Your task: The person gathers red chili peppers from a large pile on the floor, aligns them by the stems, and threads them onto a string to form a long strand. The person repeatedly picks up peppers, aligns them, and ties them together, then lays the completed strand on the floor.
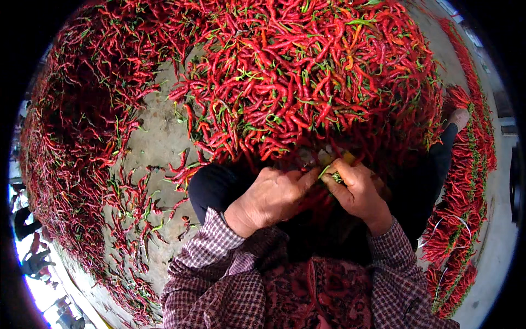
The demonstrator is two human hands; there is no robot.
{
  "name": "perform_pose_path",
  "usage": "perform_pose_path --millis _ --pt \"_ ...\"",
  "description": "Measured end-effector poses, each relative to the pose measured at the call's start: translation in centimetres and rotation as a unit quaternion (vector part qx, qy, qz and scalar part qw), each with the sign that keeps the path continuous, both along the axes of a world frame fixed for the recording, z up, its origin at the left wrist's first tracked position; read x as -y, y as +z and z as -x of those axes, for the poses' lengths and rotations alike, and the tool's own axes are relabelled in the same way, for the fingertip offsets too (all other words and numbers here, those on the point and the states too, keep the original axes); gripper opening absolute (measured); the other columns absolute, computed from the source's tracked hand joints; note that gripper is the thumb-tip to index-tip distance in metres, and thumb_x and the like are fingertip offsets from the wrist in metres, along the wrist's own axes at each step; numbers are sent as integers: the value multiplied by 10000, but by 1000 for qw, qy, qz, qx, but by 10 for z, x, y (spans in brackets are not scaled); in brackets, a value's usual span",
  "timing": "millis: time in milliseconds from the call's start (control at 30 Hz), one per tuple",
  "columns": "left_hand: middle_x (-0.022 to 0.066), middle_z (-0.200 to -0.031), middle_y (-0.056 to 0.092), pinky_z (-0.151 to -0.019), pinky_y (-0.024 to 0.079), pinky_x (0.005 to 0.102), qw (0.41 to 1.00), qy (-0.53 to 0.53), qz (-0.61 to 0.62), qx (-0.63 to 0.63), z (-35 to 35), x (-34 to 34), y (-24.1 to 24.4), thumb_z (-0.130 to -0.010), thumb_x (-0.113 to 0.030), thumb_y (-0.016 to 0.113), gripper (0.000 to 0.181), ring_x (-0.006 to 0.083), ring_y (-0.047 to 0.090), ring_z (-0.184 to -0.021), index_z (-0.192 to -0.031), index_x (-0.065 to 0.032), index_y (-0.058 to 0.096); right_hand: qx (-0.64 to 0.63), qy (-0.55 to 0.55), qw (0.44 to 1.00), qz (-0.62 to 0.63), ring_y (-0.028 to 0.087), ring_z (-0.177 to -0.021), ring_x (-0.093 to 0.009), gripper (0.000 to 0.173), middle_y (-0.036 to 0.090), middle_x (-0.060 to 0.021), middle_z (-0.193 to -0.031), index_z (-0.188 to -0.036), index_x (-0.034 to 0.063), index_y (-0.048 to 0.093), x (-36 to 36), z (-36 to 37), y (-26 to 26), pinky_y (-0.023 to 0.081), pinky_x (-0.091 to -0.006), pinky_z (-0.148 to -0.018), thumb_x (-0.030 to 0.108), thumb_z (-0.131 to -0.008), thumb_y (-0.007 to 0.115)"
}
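My left hand (269,197) is curled with its thumb reaching towards the right hand, the fingertips partly hidden. Whether it grips anything is not visible. My right hand (359,191) pinches green chilli stems (337,177) between thumb and fingers, and one longer green stem (324,171) sticks out between the two hands. Both hands are close together over my lap, between my dark-trousered knees. Just beyond them rises a large heap of long red chilli peppers (287,86), many with green stalks. Shadow obscures what lies directly beneath the hands.
A second chilli heap (70,144) spreads along the left. Loose chillies (137,201) lie scattered on the concrete floor (158,119). At the right are bundled chillies (456,185) with their stems lined up, and a white string loop (470,232) lies over them.
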State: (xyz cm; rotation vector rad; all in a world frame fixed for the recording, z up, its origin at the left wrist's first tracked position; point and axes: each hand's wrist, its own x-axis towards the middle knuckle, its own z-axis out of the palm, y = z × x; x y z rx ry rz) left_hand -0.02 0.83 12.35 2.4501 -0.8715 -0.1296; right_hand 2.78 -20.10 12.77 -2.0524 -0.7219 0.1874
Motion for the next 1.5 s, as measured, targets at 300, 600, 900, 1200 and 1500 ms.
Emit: perform_pose_path --millis 300,600,900,1200,1500 --pt "126 -767 624 -614 498 355 986 -28 163 -17 -49 -17 -14 -838 -118 632 139 257 622 -717 -946 -31 636 -30 -57 997 34 561 -624 -289 141 549 -156 -692 -848 11 565 14 0 0 421 -350 -573 140 -852 622" --pt "196 -817 672 -691 527 412 856 514 -39 -40 -260 -42 -70 -688 -396 733 407 291 677 -769 -829 -16 696 20 -85 995 55 562 -569 -363 199 535 -178 -617 -827 26 521 27 -5 -11 414 -426 -500 171 -828 657" --pt "79 -835 691 -683 537 340 708 384 586 -89 -255 -65 -122 -696 -32 731 226 208 671 -767 -912 -12 667 16 -104 992 63 570 -586 -377 205 534 -184 -618 -802 38 500 33 -6 -10 420 -439 -502 176 -839 647" --pt "77 -953 647 -816 503 409 524 453 662 -287 -126 -124 -83 -931 -235 561 221 233 607 -874 -1010 -33 604 49 -98 994 26 572 -591 -357 158 527 -195 -636 -865 9 541 30 -2 -7 406 -392 -504 152 -873 606" --pt "102 -1127 589 -972 436 462 354 226 842 -339 -39 -135 -115 -938 -142 513 312 246 578 -980 -1222 -12 509 84 -85 993 -8 590 -585 -329 89 573 -156 -657 -866 32 551 7 3 -6 421 -377 -496 95 -855 612"
